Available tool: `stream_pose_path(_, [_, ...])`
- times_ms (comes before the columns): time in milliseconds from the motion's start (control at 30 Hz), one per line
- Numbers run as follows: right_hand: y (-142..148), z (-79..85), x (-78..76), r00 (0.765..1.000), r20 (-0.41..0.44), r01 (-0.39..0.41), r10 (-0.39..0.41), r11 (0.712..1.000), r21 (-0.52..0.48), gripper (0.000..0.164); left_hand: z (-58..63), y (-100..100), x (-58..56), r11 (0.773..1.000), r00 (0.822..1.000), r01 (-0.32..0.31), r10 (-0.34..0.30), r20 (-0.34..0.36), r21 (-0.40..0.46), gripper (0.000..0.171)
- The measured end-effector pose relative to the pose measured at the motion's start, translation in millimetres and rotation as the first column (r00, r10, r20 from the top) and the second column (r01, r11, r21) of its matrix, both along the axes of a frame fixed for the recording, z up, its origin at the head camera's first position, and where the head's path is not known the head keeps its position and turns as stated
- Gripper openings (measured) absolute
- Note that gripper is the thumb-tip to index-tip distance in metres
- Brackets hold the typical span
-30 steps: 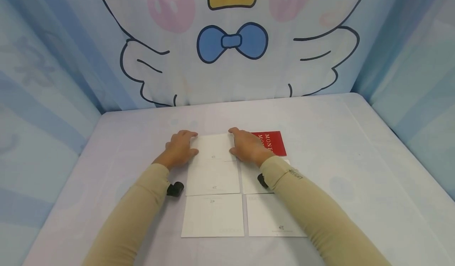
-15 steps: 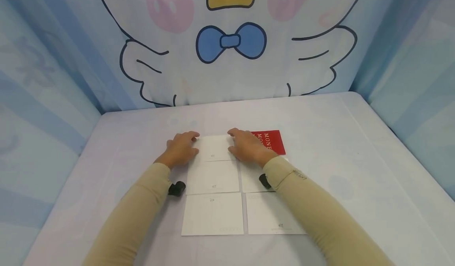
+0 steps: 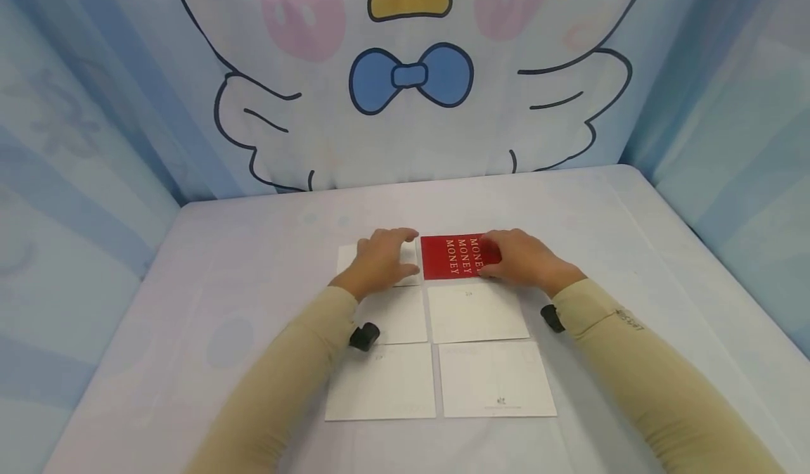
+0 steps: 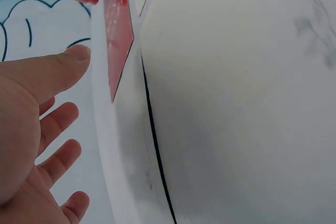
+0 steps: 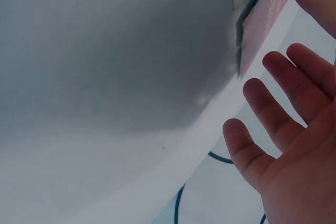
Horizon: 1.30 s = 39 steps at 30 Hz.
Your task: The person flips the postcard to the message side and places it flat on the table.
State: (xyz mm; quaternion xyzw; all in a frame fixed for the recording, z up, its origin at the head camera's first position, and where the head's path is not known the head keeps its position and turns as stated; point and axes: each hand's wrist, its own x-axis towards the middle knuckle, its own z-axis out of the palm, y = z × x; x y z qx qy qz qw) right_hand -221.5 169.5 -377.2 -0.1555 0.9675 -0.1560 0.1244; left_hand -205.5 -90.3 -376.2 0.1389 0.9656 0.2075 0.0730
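Note:
A red card (image 3: 452, 257) printed with "MONEY" lies flat in the far right place of a two-column layout. At its right end is my right hand (image 3: 525, 259), thumb and fingers spread across its width; whether they touch it I cannot tell. My left hand (image 3: 376, 259) is over the far-left white card (image 3: 346, 254), partly hiding it, with fingertips near the red card's left edge. In the left wrist view the left hand's fingers (image 4: 60, 121) are apart and hold nothing. In the right wrist view the right hand's fingers (image 5: 268, 106) are spread too.
Nearer to me lie a middle-left white card (image 3: 401, 316), a middle-right white card (image 3: 477, 312), a near-left white card (image 3: 382, 389) and a near-right white card (image 3: 496, 382). A pale cloth covers the table (image 3: 209, 305). Behind hangs a printed curtain (image 3: 411, 136).
Both hands have moved right, from either side of the far-left white card to about the red card, which is now uncovered on its left. The cards appear to stay in place.

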Motion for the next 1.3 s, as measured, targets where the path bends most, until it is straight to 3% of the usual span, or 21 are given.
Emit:
stream_pose_path(167, [11,-2.2,-0.1,0.999,0.051,0.008,-0.008,1.000,0.011,0.075,-9.5,20,-7.4,1.000,0.999,0.020,-0.019,0.036,-0.013,0.069])
stream_pose_path(333, [12,-3.8,-0.5,0.998,0.059,0.009,-0.008,1.000,-0.006,0.075,-15.9,25,-10.9,0.999,0.998,0.045,-0.043,0.043,-0.031,0.071])
stream_pose_path(533, [14,-4.2,0.5,0.999,0.042,0.015,-0.014,1.000,-0.005,0.075,-13.0,27,-10.5,0.997,0.998,0.049,-0.046,0.038,-0.062,0.071])
stream_pose_path(700, [15,-4.2,2.8,1.000,0.007,-0.012,0.011,0.999,0.039,0.074,-11.6,28,-10.2,0.991,0.996,0.089,-0.087,0.028,-0.104,0.064])
stream_pose_path(967, [19,-2.7,9.5,0.997,-0.041,-0.058,0.058,0.998,0.021,0.054,-9.0,26,-9.6,0.986,0.991,0.124,-0.117,0.070,-0.110,0.062])
stream_pose_path(1100, [18,-0.8,13.9,0.993,-0.104,-0.053,0.054,0.998,0.016,0.049,-8.3,26,-9.4,0.990,0.993,0.115,-0.113,0.028,-0.084,0.055])
stream_pose_path(1300, [16,3.3,16.8,0.986,-0.167,-0.014,0.013,1.000,-0.005,0.042,-3.9,27,-8.5,0.998,0.995,0.054,-0.057,-0.083,-0.038,0.041])
